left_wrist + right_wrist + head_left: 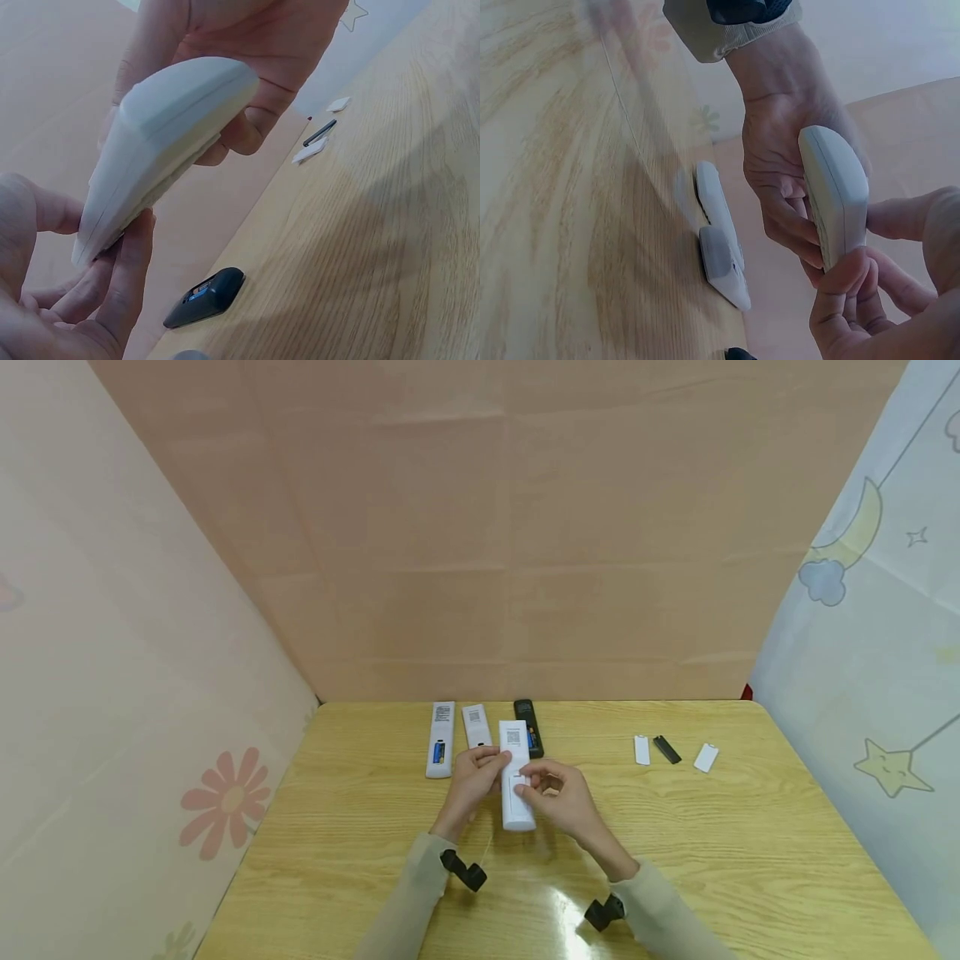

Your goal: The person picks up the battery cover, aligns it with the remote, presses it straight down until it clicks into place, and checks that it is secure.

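Left grip (471, 781) and right grip (566, 797) pinched the held remote (513, 779) between them

It hung back side up above the bench (322, 843), about midway between the left and right edges, its printed label end toward the far edge. Left thumb and fingers curled round the upper part; the right grip met the opposite side, its thumb over the battery cover (517, 810), which looked seated.

Working that cover seemed to be the step in hand. Doing it well called for the left grip to hold the body firmly, clear of the cover's path, while the right thumb pressed close to the latch and slid or lifted the cover evenly. Prying at one corner could have strained the tab or flicked the cover across the bench.

Near the far edge lay a long white remote (442, 727), a short white remote (475, 720) partly hidden by the left grip, and a black remote (527, 714) partly behind the held one. Batteries showed in the long white and black ones. Toward the far right corner lay three loose pieces: an upright-lying white cover (641, 749), a black cover (666, 749) and a slanted white cover (706, 757).
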### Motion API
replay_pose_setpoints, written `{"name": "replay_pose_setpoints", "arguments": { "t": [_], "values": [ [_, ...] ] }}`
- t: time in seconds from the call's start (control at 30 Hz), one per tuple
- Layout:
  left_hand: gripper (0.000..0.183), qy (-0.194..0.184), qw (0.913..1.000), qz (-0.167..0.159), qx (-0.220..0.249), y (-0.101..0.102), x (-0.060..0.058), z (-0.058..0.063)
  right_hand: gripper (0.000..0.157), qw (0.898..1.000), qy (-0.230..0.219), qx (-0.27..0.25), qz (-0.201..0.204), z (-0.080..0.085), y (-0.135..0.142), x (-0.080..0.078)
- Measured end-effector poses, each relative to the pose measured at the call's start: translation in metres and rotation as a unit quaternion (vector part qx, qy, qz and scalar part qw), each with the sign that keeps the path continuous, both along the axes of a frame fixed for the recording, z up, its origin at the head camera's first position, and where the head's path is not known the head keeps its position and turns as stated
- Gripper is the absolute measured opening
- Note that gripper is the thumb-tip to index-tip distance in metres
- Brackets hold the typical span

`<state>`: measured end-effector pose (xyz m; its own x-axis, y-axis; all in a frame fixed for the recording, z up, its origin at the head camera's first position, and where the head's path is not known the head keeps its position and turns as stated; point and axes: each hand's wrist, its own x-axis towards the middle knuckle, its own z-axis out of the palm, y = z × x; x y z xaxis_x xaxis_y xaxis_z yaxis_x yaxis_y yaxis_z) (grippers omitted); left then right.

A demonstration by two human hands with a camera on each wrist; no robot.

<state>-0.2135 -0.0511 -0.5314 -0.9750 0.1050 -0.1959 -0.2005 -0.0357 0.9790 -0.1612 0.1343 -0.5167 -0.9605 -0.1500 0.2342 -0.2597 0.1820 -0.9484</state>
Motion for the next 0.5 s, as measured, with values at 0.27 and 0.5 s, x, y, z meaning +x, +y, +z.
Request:
{"name": "replay_pose_setpoints", "arguments": {
  "t": [0.27, 0.5],
  "values": [
    [0.049, -0.002, 1.0000, 0.003, 0.008, -0.0001, -0.0012, -0.0014, 0.032, 0.996, -0.075, -0.038, -0.038, 0.0017, -0.0046, 0.0032],
    [0.048, -0.001, 0.9999, 0.005, 0.011, 0.0003, -0.0015, 0.0016, 0.037, 0.991, -0.110, -0.058, -0.050, 0.0014, -0.0058, 0.0034]
  ]
}}
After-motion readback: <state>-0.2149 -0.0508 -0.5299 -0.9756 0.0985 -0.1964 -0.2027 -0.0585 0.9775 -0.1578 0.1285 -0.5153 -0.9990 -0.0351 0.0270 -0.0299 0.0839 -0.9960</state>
